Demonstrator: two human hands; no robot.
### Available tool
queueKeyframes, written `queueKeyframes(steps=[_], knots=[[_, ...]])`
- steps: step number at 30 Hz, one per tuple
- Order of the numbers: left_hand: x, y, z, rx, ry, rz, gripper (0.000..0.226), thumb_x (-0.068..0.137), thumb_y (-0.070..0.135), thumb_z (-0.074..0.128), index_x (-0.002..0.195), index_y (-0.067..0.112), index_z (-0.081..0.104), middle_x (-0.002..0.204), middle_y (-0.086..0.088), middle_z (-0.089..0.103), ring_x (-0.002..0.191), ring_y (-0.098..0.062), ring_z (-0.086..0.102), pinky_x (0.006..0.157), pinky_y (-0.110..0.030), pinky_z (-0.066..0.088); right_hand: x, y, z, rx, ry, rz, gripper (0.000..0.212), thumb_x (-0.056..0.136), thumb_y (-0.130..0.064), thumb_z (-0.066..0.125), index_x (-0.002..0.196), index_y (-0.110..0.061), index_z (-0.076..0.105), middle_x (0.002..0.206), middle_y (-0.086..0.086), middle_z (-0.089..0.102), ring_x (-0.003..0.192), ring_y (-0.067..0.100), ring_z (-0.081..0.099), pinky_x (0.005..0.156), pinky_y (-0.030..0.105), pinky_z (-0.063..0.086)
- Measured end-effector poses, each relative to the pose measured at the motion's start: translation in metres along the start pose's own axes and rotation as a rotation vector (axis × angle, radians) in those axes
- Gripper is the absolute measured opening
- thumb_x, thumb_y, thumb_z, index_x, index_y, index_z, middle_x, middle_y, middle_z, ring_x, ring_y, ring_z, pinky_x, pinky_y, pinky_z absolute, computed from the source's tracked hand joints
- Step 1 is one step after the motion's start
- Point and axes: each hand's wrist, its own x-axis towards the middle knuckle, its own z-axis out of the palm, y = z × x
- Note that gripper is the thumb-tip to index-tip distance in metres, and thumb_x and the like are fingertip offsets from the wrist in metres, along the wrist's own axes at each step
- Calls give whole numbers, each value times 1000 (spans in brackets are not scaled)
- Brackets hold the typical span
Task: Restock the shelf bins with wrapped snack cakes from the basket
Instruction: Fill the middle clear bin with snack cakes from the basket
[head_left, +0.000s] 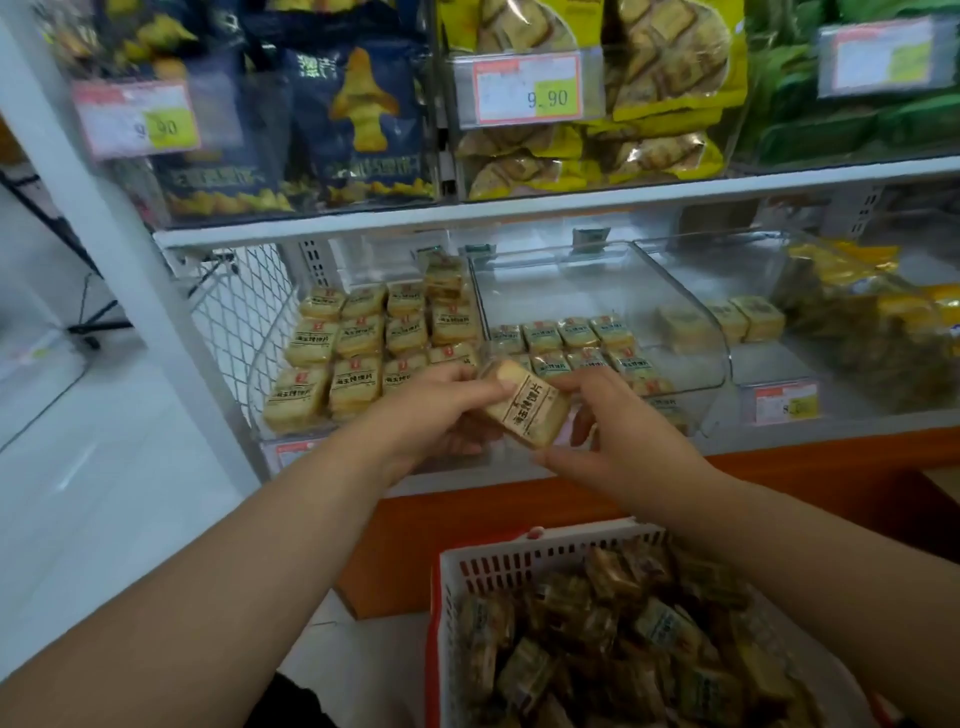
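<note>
Together, left hand (441, 410) and right hand (618, 431) pinch one tan, clear-wrapped snack cake (524, 408) printed with dark characters.

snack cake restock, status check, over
Left hand and right hand both hold one snack cake above the basket. Left bin nearly full. Nothing blocking.

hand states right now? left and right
Left hand: holding one end of the cream, plastic-wrapped rectangular snack cake.
Right hand: fingers and thumb pinch the same cake's other end.
</note>
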Motion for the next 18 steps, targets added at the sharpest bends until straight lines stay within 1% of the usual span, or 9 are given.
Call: queueKeyframes(steps=[2,4,6,9,11,13,14,16,18], knots=[[1,6,-7,-34,75,48,31,89,33,70,112,15,61,102,-9,73,90,-22,71,76,-37,60,14,-9,6,-11,79,-28,68,76,-55,72,133,-34,41,101,-27,43,86,-10,51,62,11,40],[3,10,-16,-11,137,93,46,83,39,75,119,20,55,109,-2,71,90,-16,72,71,-32,60,31,-17,13,27,147,2,66,74,-61,70,128,-35,40,100,-27,48,84,-8,53,63,12,42],[7,11,-23,-72,177,107,57,80,33,79,126,23,47,112,0,68,88,-15,73,69,-30,59,51,-24,25,76,216,42,58,74,-63,69,118,-39,39,94,-26,49,81,-6,54,56,14,39],[23,13,-33,-228,285,115,50,85,8,73,127,19,48,107,-4,70,77,-13,73,64,-31,58,86,-36,43,133,238,31,56,74,-56,74,116,-35,43,99,-20,53,87,3,55,60,19,41],[42,17,-48,-147,418,134,38,87,4,68,121,16,56,108,-6,70,86,-19,72,74,-40,61,109,-39,51,147,217,14,66,75,-55,76,126,-26,46,113,-10,57,101,9,55,73,23,44],[59,24,-68,-63,522,165,32,89,6,65,117,17,59,111,-5,70,91,-21,70,82,-43,60,124,-37,56,163,227,45,71,78,-58,71,132,-21,45,125,-3,56,113,14,52,86,27,43],[68,28,-78,-29,574,180,37,89,6,64,124,15,57,109,-4,69,89,-20,69,82,-42,60,128,-34,59,156,234,67,71,80,-60,68,133,-19,45,128,-1,54,118,15,50,91,28,42],[86,31,-96,25,691,198,52,88,4,64,137,12,48,91,4,61,77,-15,66,73,-35,60,130,-25,68,112,216,87,69,83,-60,63,135,-17,45,133,0,49,123,17,46,96,31,40],[102,35,-110,67,771,218,52,87,6,65,135,12,44,84,7,50,69,-13,61,66,-34,57,128,-17,78,94,195,77,65,86,-58,61,134,-17,45,134,-3,43,123,15,45,94,30,42]])
